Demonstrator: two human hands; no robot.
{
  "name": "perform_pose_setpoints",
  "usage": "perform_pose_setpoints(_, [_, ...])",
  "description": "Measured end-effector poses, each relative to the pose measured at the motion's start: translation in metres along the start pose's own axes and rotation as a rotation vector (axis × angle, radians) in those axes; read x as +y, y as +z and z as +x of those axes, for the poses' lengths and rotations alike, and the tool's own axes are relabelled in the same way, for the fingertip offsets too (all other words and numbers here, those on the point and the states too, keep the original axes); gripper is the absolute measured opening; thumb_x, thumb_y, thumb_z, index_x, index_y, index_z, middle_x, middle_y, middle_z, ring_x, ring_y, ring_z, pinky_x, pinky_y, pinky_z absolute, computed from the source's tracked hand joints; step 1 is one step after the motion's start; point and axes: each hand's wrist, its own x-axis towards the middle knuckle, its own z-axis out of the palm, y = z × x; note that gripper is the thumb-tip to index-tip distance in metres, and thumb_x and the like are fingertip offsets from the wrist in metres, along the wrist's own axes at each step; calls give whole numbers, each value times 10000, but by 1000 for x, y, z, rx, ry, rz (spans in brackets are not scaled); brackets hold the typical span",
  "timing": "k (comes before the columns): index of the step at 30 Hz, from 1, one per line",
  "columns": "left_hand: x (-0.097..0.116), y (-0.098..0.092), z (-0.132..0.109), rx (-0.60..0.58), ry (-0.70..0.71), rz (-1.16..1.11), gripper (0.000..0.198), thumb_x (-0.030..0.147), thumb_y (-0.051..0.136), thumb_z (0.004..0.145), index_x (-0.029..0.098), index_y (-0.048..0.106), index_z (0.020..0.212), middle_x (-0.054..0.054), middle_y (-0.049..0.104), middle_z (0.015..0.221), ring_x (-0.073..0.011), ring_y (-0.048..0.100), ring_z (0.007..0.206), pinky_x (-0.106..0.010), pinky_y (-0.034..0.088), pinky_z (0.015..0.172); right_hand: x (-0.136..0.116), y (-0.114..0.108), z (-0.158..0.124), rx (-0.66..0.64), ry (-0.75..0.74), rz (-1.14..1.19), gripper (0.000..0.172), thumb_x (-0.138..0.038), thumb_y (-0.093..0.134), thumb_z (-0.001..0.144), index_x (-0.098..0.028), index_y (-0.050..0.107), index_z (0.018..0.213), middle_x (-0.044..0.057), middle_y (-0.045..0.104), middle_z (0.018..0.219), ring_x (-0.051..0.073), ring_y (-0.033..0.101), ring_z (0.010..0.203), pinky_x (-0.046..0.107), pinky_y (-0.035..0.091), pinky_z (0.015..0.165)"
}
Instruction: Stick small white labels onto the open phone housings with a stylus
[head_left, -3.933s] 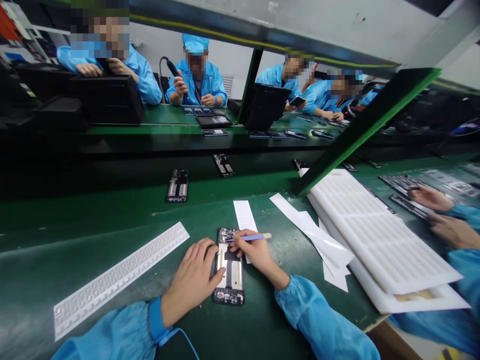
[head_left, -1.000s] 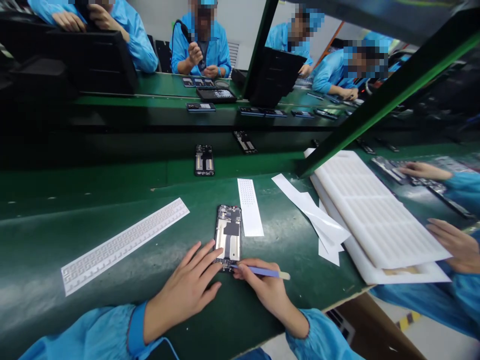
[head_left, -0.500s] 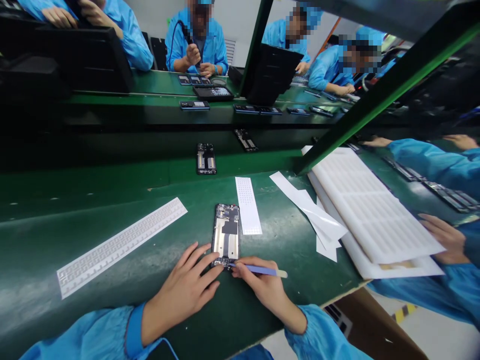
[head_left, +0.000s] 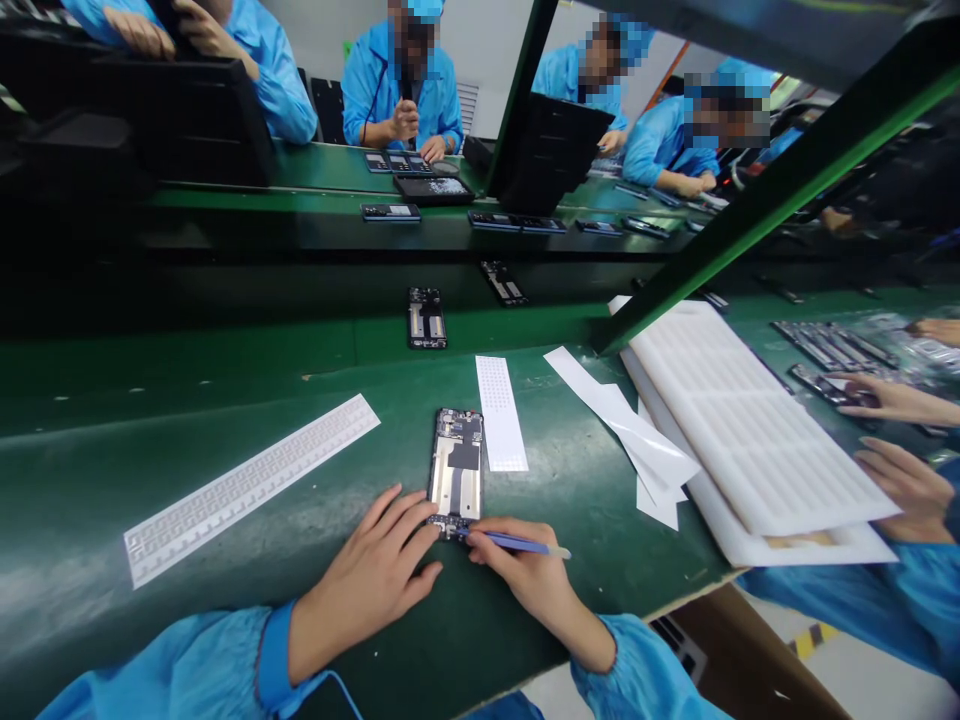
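An opened phone [head_left: 466, 470] with its inner boards bare lies on the green bench [head_left: 300, 530]. My left hand [head_left: 367, 570] rests flat beside it, fingers spread, the fingertips touching the lower left edge. In my right hand [head_left: 525, 570] is a pair of purple tweezers [head_left: 517, 543] with a pale end, pinched between thumb and fingers. Their tip meets the phone's lower end; anything between the tips is too small to see. Right of the phone lies a short white sticker sheet [head_left: 502, 415]. A long sheet of stickers [head_left: 255, 490] slants across the left side.
White backing strips [head_left: 622, 430] and stacked white foam trays [head_left: 750, 420] lie to the right. Two more opened phones [head_left: 427, 318] are on the strip behind. A green post [head_left: 750, 220] slants across. Co-workers sit opposite; a co-worker's hands [head_left: 904, 490] are at the far right.
The view has shifted slightly. My hands stay at the phone's lower end, with the tweezers at about the same spot. At right, a co-worker's hand now reaches onto a phone.
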Motion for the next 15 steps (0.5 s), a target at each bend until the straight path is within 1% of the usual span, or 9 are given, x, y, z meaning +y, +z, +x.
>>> perform_pose_setpoints(5, [0, 0, 1, -20, -1, 1, 190, 257, 543, 907, 192, 623, 1066, -59, 627, 1180, -257, 537, 1195, -514, 360, 1115, -1, -1, 3, -41, -17, -64, 118, -354, 715, 853, -254, 779, 854, 17, 751, 684, 215, 720, 574, 299, 599, 591])
perform_pose_setpoints(9, [-6, 5, 4, -40, -37, -27, 220, 253, 536, 905, 201, 619, 1102, -57, 627, 1185, -256, 515, 1229, -517, 335, 1133, -2, -3, 4, -39, 20, -53, 187, -409, 702, 843, -237, 775, 827, 32, 749, 672, 226, 722, 579, 301, 599, 588])
perform_pose_setpoints(11, [0, 4, 6, -38, -103, -42, 279, 331, 543, 912, 191, 603, 1145, -85, 611, 1217, -261, 512, 1232, -509, 340, 1131, -2, -7, -2, 20, 62, -33, 236, -468, 703, 810, -243, 774, 820, 54, 749, 657, 253, 723, 573, 334, 604, 581])
perform_pose_setpoints(12, [8, 3, 7, -21, -142, -38, 345, 398, 547, 909, 185, 591, 1178, -107, 593, 1247, -272, 509, 1237, -509, 350, 1122, -1, -10, -5, 78, 82, -37, 258, -499, 708, 786, -253, 775, 824, 71, 751, 664, 273, 725, 581, 361, 607, 584])
perform_pose_setpoints(13, [17, 4, 8, -3, -184, -20, 442, 483, 553, 891, 192, 573, 1223, -132, 555, 1303, -301, 482, 1266, -525, 357, 1110, 1, -13, -6, 173, 93, -61, 271, -528, 711, 761, -268, 773, 807, 88, 750, 670, 292, 723, 580, 389, 604, 577])
perform_pose_setpoints(14, [28, 6, 11, 31, -190, 20, 527, 572, 530, 880, 225, 549, 1276, -139, 526, 1345, -338, 449, 1300, -548, 381, 1079, 6, -15, -4, 266, 89, -102, 271, -541, 702, 760, -291, 773, 835, 102, 754, 702, 313, 732, 627, 421, 602, 602])
perform_pose_setpoints(15, [37, 10, 16, 41, -198, 73, 578, 643, 492, 877, 290, 505, 1335, -126, 477, 1414, -374, 402, 1339, -573, 400, 1048, 11, -14, 3, 329, 47, -130, 285, -561, 686, 760, -317, 774, 879, 112, 754, 725, 335, 737, 677, 455, 597, 621])
